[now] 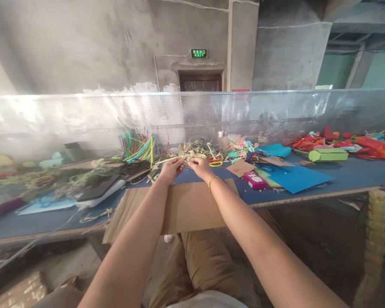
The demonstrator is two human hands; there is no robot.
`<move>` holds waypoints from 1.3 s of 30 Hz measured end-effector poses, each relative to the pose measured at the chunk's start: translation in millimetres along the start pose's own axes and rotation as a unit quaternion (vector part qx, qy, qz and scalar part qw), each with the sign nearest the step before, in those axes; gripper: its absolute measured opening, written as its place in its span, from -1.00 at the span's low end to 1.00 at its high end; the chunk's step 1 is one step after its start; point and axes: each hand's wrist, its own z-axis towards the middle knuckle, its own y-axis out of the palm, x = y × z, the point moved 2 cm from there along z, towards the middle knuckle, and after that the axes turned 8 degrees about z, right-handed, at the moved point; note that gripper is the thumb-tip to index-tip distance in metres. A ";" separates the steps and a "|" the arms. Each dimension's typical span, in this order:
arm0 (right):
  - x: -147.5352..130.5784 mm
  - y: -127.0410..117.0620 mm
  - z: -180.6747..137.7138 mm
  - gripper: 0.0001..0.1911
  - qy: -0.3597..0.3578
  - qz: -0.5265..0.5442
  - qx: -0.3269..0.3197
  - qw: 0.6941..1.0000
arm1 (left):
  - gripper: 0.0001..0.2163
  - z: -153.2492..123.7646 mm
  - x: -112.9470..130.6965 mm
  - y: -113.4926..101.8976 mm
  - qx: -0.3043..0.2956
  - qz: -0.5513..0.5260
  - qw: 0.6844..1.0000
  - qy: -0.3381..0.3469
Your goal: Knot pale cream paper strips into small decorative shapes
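My left hand (172, 170) is closed in a pinch above the far edge of a brown cardboard sheet (192, 209). A thin pale strip (162, 161) sticks out leftward from its fingertips. Close beside it, my right hand (200, 167), with a gold bracelet (211, 181) on the wrist, is also pinched. Something small and pale lies between the two sets of fingertips; whether the right fingers grip it is too small to make out. Just beyond the hands is a tangled heap of pale green strips (202, 149). The cardboard overhangs the table's front edge, under both forearms.
Colourful pipe-cleaner-like stems (136, 145) stand behind on the left. Rightward lie a magenta box (255, 180), a blue sheet (297, 177), a lime-green box (329, 155) and red-orange pieces (372, 145). A dark flat board (98, 188) rests left. A perforated metal screen (167, 111) bounds the blue table.
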 end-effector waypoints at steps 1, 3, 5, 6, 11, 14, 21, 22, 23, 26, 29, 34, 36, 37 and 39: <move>1.9 -0.1 0.8 -0.70 0.020 0.020 0.006 1.000 | -0.77 -1.5 0.4 1.6 -0.013 0.001 1.000 -0.005; 5.8 0.0 2.0 -0.62 0.061 0.076 0.024 0.995 | -0.76 -4.4 1.0 4.9 -0.038 0.007 0.999 -0.016; 8.8 0.9 2.5 -0.61 0.088 0.151 0.043 0.984 | -0.75 -6.7 1.3 7.7 -0.057 0.014 0.998 -0.025; 9.6 1.6 2.5 -0.63 0.094 0.184 0.047 0.977 | -0.75 -7.5 1.3 8.7 -0.064 0.022 0.997 -0.028; 5.7 3.3 1.4 -0.72 0.089 0.230 0.045 0.968 | -0.71 -6.7 0.1 9.7 -0.065 0.070 0.995 -0.028; 2.8 3.0 1.6 -0.74 0.081 0.231 0.051 0.968 | -0.72 -4.0 -1.9 8.5 -0.044 0.089 0.995 -0.012; 5.9 -2.0 2.8 -0.72 0.090 0.197 0.101 0.971 | -0.70 -1.0 -5.5 6.4 -0.033 0.133 0.990 0.025; 5.5 -3.8 1.9 -0.71 0.091 0.187 0.105 0.972 | -0.69 -1.6 -5.2 6.5 -0.033 0.148 0.988 0.034; 4.5 -6.0 0.7 -0.70 0.094 0.178 0.108 0.974 | -0.69 -2.3 -4.6 6.8 -0.032 0.164 0.985 0.042; -2.5 -15.5 -3.6 -0.71 0.096 0.106 0.141 0.980 | -0.70 -4.6 -1.4 8.6 -0.018 0.181 0.982 0.057; -16.1 -25.5 -5.8 -0.76 0.045 -0.057 0.210 0.975 | -0.69 -5.9 1.8 10.5 -0.004 0.154 0.987 0.049; -39.3 -23.8 3.6 -0.76 -0.051 -0.148 0.145 0.977 | -0.70 -6.3 4.3 11.3 0.002 0.175 0.982 0.075; -47.2 -20.3 10.5 -0.75 -0.059 -0.155 0.097 0.981 | -0.74 -6.1 4.4 10.6 0.011 0.197 0.976 0.093; -50.9 -18.3 14.2 -0.76 -0.053 -0.161 0.064 0.983 | -0.75 -5.8 4.3 10.1 0.016 0.208 0.973 0.100; -57.5 -15.2 21.3 -0.81 -0.018 -0.183 -0.007 0.983 | -0.77 -4.9 3.9 9.2 0.022 0.228 0.967 0.108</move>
